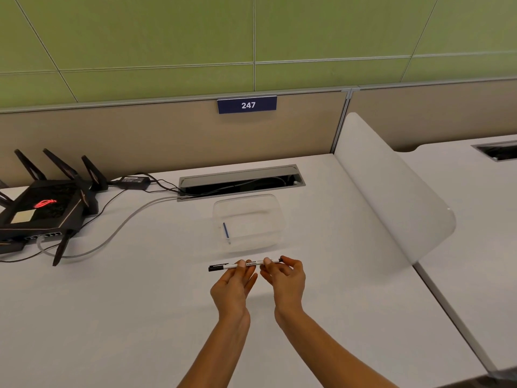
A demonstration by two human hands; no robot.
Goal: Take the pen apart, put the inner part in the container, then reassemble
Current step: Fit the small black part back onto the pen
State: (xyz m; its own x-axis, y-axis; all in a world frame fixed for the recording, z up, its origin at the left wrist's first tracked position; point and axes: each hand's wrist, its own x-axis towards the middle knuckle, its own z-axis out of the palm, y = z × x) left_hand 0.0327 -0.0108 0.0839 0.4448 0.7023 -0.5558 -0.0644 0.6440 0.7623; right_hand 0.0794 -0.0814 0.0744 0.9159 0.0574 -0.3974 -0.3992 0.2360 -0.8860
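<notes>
The desk [140, 317] is bare and open in front of and to both sides of the hands. A curved divider [391, 191] bounds it on the right, and a cable slot [240, 182] runs along the back edge. One clear container [275, 217] sits between that slot and the hands, and one thin blue refill [226, 231] lies inside it near its left wall. One router [42, 205], with its cables, occupies the far left.

One pen [251, 264] is held level just above the desk, near the container's front edge, with its black cap pointing left. The left hand [233, 289] pinches the barrel with thumb and fingers. The right hand [285, 278] grips the right end the same way. Both forearms reach forward from the bottom edge and converge at the pen.
</notes>
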